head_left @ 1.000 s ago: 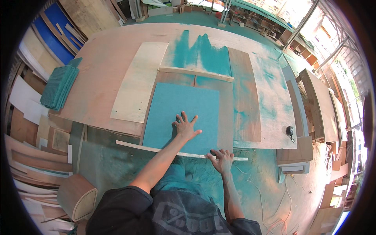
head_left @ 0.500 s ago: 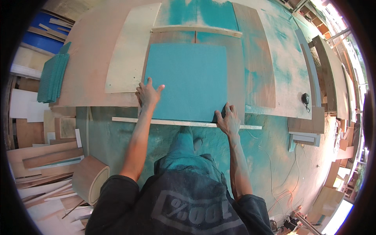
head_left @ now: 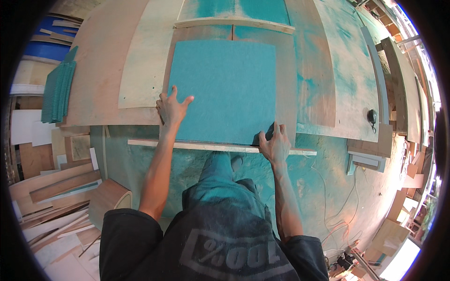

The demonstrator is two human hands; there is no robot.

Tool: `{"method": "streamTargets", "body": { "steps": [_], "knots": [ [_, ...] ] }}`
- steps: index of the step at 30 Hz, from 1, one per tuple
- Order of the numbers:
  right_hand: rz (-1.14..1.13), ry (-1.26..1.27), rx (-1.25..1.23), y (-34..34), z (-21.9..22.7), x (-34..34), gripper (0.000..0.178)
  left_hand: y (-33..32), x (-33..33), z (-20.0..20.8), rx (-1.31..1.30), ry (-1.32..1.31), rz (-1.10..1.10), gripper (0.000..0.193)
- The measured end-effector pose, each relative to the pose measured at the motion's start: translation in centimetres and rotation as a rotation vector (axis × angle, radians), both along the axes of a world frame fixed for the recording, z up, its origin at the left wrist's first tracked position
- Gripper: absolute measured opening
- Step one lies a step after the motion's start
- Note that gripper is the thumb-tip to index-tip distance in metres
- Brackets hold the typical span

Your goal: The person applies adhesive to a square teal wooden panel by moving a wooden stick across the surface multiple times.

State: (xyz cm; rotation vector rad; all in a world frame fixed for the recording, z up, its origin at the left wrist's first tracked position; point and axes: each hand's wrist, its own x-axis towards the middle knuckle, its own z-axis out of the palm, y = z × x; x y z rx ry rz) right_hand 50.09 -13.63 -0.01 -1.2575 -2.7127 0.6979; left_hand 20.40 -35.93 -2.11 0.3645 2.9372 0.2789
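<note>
At frame centre, the square teal-painted board (head_left: 222,89) lies flat on the wide plywood bench (head_left: 112,70), not yet lifted: the left hand (head_left: 171,107) is spread open on its left edge, while the right hand (head_left: 275,144) pinches its lower right corner.

Both hands (head_left: 173,108) (spread) at panel (head_left: 222,89) corners
</note>
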Motion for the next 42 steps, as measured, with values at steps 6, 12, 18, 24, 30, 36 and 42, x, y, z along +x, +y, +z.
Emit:
{"method": "streamTargets", "body": {
  "steps": [6,12,18,24,30,36,42],
  "knots": [
    [-0.031,0.049,0.040,-0.2,0.2,-0.7,0.066,-0.2,0.4,-0.4,0.024,0.051,0.002,0.088],
    [-0.042,-0.007,0.024,-0.1,0.2,-0.7,0.065,-0.1,0.5,-0.7,0.032,0.019,0.016,0.090],
    [-0.050,0.028,0.040,-0.2,0.2,-0.8,0.064,-0.1,0.7,-0.6,0.068,0.044,0.019,0.090],
    [-0.032,0.057,0.048,0.1,0.0,-0.7,0.059,-0.8,0.6,-1.3,0.141,0.069,0.017,0.089],
    [-0.033,0.042,0.007,0.0,0.4,-0.6,0.053,-2.3,0.9,-2.3,0.163,0.088,0.010,0.094],
    [0.002,0.039,0.010,-0.1,-0.3,-0.3,0.052,-3.0,1.3,-2.6,0.135,0.032,-0.002,0.088],
    [0.006,0.029,0.003,0.2,0.2,-0.4,0.057,0.3,3.9,-1.4,-0.181,0.134,-0.063,0.078]
  ]
}}
